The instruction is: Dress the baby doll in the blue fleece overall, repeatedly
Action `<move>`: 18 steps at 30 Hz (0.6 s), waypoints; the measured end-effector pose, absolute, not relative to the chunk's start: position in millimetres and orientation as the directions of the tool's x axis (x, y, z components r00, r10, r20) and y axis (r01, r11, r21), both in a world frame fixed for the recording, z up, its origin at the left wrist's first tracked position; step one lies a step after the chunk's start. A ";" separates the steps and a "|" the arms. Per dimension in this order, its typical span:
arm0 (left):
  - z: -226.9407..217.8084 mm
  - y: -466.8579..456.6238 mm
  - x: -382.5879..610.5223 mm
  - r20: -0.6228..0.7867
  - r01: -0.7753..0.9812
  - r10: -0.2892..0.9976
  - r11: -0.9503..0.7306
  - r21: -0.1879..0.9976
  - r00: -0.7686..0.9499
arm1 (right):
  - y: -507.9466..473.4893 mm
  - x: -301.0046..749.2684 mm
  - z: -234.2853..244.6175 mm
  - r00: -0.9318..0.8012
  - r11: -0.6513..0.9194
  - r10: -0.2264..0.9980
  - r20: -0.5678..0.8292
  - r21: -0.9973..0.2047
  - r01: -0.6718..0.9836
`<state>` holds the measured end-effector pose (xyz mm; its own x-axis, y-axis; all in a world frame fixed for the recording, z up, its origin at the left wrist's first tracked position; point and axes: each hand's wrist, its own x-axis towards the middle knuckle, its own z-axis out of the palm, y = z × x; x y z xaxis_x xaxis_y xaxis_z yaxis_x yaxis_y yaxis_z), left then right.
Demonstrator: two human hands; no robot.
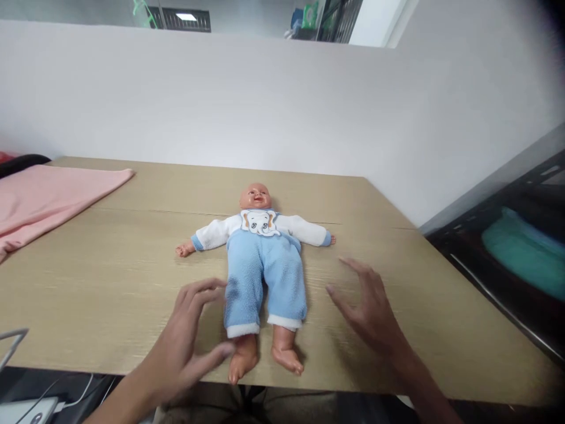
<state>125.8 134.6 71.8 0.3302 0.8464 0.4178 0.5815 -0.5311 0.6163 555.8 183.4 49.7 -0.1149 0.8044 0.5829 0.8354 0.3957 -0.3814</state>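
Observation:
A baby doll [263, 259] lies on its back in the middle of a wooden table [110, 277], arms spread, feet toward me. It wears a white top with an elephant bib and light blue trousers. My left hand [188, 338] hovers just left of the doll's legs, fingers spread and empty, thumb near one foot. My right hand [368, 309] hovers to the right of the legs, fingers apart, holding nothing. Neither hand touches the doll.
A folded pink cloth [44, 197] lies at the table's far left. A white wall [265, 100] backs the table. A dark shelf with a teal item [523, 250] stands at the right. Cables and a white device [30, 406] sit below the front left edge.

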 end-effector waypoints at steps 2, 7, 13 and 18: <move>92.0 172.1 153.2 0.447 0.578 0.820 -0.571 0.583 0.358 | 228.2 585.3 41.9 -0.140 0.405 0.830 0.539 -0.411 0.817; 117.2 294.3 251.1 0.466 0.517 0.678 -0.735 0.440 0.568 | 320.2 609.1 37.0 -0.206 0.400 0.899 0.386 -0.534 0.745; 109.2 379.9 325.8 0.189 0.622 0.666 -0.744 0.245 0.722 | 335.4 596.7 39.0 -0.085 0.366 0.905 0.416 -0.663 0.653; 96.2 381.4 322.2 0.236 0.632 0.680 -0.732 0.253 0.694 | 311.9 565.3 45.1 -0.014 0.413 0.902 0.431 -0.853 0.321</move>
